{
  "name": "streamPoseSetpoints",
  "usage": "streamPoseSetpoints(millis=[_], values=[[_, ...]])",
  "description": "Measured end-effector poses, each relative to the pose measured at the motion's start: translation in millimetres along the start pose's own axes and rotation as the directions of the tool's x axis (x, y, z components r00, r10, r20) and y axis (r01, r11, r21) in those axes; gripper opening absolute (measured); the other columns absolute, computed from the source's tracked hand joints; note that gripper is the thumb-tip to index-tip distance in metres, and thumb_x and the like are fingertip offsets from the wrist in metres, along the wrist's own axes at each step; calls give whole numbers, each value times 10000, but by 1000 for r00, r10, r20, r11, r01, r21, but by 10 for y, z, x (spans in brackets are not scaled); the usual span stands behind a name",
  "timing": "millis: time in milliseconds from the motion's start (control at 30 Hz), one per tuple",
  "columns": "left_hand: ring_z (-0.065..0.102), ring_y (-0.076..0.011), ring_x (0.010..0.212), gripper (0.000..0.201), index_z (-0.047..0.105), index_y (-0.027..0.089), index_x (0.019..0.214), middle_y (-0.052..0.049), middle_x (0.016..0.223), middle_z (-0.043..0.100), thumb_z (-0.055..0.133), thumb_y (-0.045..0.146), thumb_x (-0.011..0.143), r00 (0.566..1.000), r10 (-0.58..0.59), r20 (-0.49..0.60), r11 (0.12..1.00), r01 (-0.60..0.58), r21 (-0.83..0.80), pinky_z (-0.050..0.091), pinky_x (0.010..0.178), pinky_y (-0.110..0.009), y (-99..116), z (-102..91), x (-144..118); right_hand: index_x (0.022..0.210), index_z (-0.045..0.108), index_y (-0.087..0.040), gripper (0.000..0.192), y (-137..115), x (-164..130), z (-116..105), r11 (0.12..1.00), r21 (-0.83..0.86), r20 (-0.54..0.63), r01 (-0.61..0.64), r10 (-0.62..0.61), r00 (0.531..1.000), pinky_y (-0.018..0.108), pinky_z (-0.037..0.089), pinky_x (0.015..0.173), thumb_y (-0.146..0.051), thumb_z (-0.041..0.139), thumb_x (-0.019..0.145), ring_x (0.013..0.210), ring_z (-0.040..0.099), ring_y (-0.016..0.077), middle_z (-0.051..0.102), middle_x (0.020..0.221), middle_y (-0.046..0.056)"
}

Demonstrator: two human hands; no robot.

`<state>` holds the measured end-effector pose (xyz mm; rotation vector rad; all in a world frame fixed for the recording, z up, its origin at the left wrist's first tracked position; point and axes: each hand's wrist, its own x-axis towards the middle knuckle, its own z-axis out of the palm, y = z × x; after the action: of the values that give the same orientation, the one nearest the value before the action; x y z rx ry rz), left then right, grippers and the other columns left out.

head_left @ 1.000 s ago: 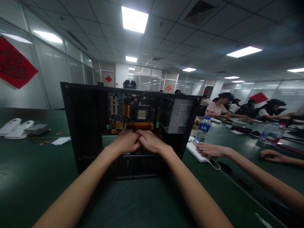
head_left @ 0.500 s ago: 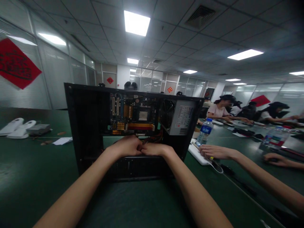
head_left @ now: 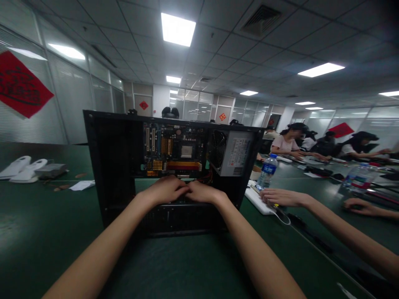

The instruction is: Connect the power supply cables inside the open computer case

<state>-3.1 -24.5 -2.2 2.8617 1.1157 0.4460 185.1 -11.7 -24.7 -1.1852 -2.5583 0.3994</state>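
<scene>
A black computer case [head_left: 172, 210] stands open toward me on the green table [head_left: 174, 265]. Its motherboard [head_left: 174, 143] carries a bare silver square chip and a red-and-yellow slot strip. A grey power supply [head_left: 239, 153] with a fan fills the upper right corner of the case. Below the motherboard, my left hand [head_left: 166, 190] and my right hand [head_left: 201, 192] reach over the case's lower bar and meet at the thumbs. Both look curled, their other fingers hidden inside the case. What they grip cannot be made out. Dark and red cables [head_left: 207, 177] run just behind my right hand.
At the right, another person's hand [head_left: 280, 197] rests on a white device [head_left: 260, 202] beside a water bottle [head_left: 267, 172]. A further hand [head_left: 361, 206] lies beyond it. White plastic pieces [head_left: 29, 169], a grey box [head_left: 51, 169] and paper [head_left: 81, 185] lie left.
My hands have shifted slightly, the left thumb now reaching toward the right hand's fingers. The case's right side appears tilted or moved a little left.
</scene>
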Motion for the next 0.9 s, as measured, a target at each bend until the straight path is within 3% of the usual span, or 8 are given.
streamPoseSetpoints(millis=[133,267,367,500,600,767,900], values=[[682,-203,882,383,729,222,972,-50,975,760,392,397,1023,994,-32,-101,995,22,-92,438,745,-286,-44,-1,4,948,741,-130,219,-23,7,-26,996,84,-52,11,-7,999,253,464,737,-130,531,887,844,674,193,755,945,76],[647,-186,801,400,677,189,851,-44,853,725,376,392,1016,958,-88,-272,978,31,-207,428,726,-286,-78,-40,33,762,693,-143,310,-39,60,-9,957,279,-301,77,11,953,221,397,603,-225,468,959,651,600,132,688,709,21],[621,-181,716,426,656,177,792,-36,749,691,382,430,998,927,-140,-347,942,16,-336,428,697,-294,-67,-81,54,711,657,-153,349,-51,103,-14,882,464,-377,80,115,919,220,362,517,-322,474,955,530,533,112,647,635,8],[622,-181,690,449,663,162,785,-46,742,686,418,491,967,902,-209,-377,831,-40,-555,458,676,-295,-36,-111,60,737,651,-174,292,-57,137,-77,752,640,-483,157,235,843,231,404,521,-412,551,874,531,553,120,682,693,19],[625,-182,687,490,675,151,798,-54,739,679,444,559,944,854,-286,-434,750,-82,-656,474,656,-289,-14,-126,47,784,662,-179,401,-64,129,-127,657,725,-497,207,290,818,246,430,544,-565,575,846,553,598,139,694,710,35],[577,-153,559,568,660,147,702,-34,602,619,467,641,907,811,-390,-436,696,-50,-716,418,530,-251,30,-167,13,728,643,-182,544,-88,107,-154,499,828,-435,257,279,856,298,511,647,-726,663,744,661,689,202,689,703,58],[515,-130,470,612,645,149,645,-11,527,546,448,670,899,803,-434,-408,676,-8,-737,387,458,-239,47,-178,5,725,635,-180,561,-95,117,-159,416,848,-469,329,297,832,327,550,711,-733,725,690,767,722,222,721,937,89]])
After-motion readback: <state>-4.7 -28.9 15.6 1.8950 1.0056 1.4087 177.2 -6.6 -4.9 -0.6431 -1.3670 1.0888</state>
